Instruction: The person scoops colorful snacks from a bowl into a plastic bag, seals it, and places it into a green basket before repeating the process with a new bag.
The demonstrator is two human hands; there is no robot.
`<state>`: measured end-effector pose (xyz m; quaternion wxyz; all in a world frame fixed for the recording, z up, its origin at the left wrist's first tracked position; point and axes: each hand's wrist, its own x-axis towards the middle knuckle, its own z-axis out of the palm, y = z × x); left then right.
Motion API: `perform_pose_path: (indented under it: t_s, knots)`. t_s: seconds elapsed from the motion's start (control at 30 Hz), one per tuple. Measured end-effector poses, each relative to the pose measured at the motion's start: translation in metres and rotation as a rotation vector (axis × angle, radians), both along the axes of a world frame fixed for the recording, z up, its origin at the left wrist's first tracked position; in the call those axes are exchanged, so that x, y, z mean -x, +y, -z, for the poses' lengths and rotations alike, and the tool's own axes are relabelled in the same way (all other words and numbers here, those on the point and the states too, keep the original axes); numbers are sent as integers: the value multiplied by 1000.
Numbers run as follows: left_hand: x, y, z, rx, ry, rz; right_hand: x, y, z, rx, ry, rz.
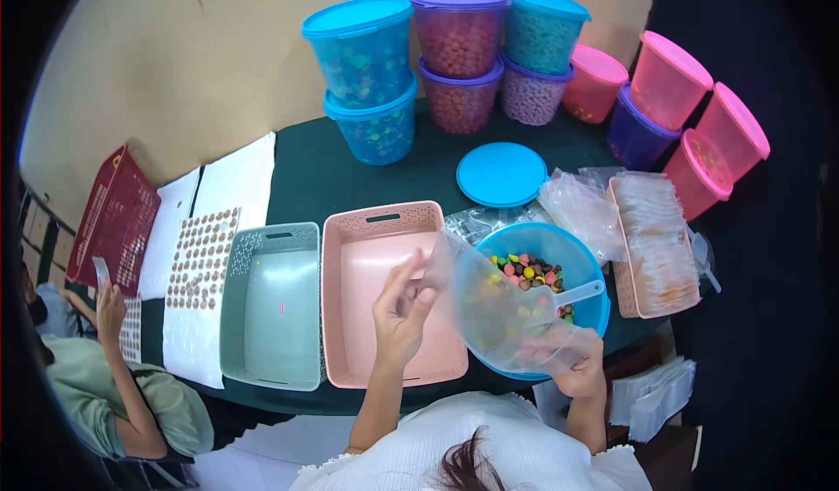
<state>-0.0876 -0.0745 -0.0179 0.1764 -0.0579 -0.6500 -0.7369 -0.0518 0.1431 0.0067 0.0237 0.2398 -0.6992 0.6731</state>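
My left hand (402,312) is raised above the pink basket (350,351). Its fingers are bent with the thumb apart, right beside the left edge of a clear plastic bag (489,294); its fingertips are blurred. My right hand (577,364) grips the lower right part of this bag, which is spread over a round blue tub (592,334). Through and around the plastic, small round candies (529,271) show in brown, pink, yellow and green. A translucent scoop (578,293) rests in the tub, its handle over the right rim; the bag covers part of it.
A green basket (271,316) stands left of the pink one. Lidded tubs (459,41) are stacked along the back. A blue lid (502,175), loose plastic bags (581,207) and a basket of filled packets (655,246) surround the tub. Another person (114,404) sits at left.
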Motion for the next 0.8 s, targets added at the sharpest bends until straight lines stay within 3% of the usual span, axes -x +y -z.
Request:
perform_pose_path:
  t_s: [0.07, 0.13, 0.33, 0.67, 0.8]
  knots:
    - [-1, 4, 8, -87, -2, -9, 3, 2, 7, 56, -82, 18]
    - [-4, 5, 13, -68, 7, -170, 6, 1, 5, 76, -106, -7]
    - [0, 9, 20, 17, 163, -384, 17, 1, 11, 119, -144, -78]
    - [7, 5, 28, 222, 195, -430, 21, 1, 6, 138, -223, -107]
    - [8, 8, 16, -19, 51, -286, 25, 13, 6, 111, -306, -119]
